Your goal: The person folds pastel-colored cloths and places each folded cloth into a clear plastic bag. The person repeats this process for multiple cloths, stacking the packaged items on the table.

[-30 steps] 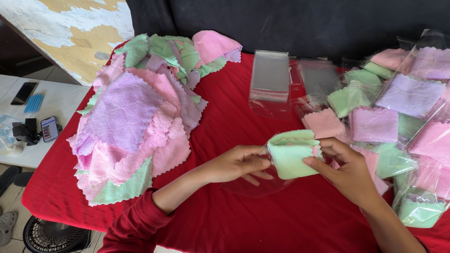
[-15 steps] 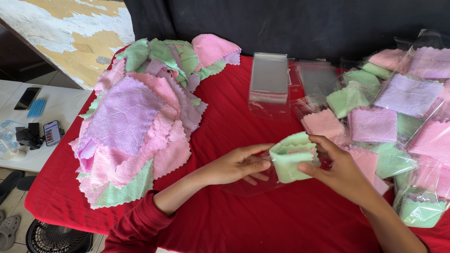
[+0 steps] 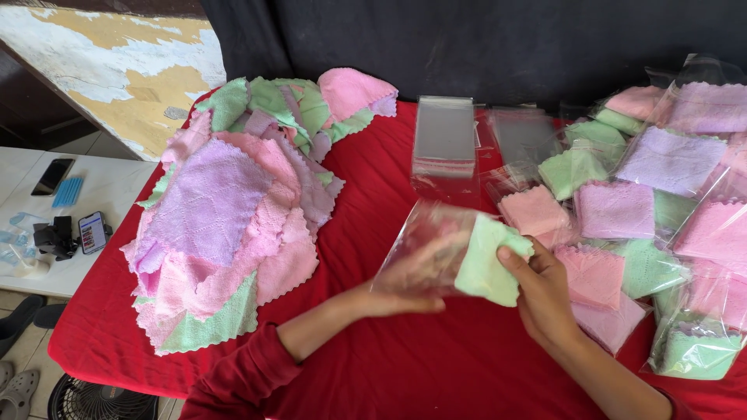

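Folded green cloth point(image 3: 486, 260), fuzzy, half inside clear plastic bag point(image 3: 424, 245), both held above red tbl

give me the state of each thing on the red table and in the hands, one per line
left hand: inside a clear bag, holding it open
right hand: pinching the folded cloth
green cloth: folded, at the bag's mouth, not fully in
clear bag: open, lifted off the table
loose cloth pile: unfolded, heaped, unbagged
empty bag stack: flat, unfilled
bagged cloths: folded, in bags, piled at the right
red tablecloth: spread over the table
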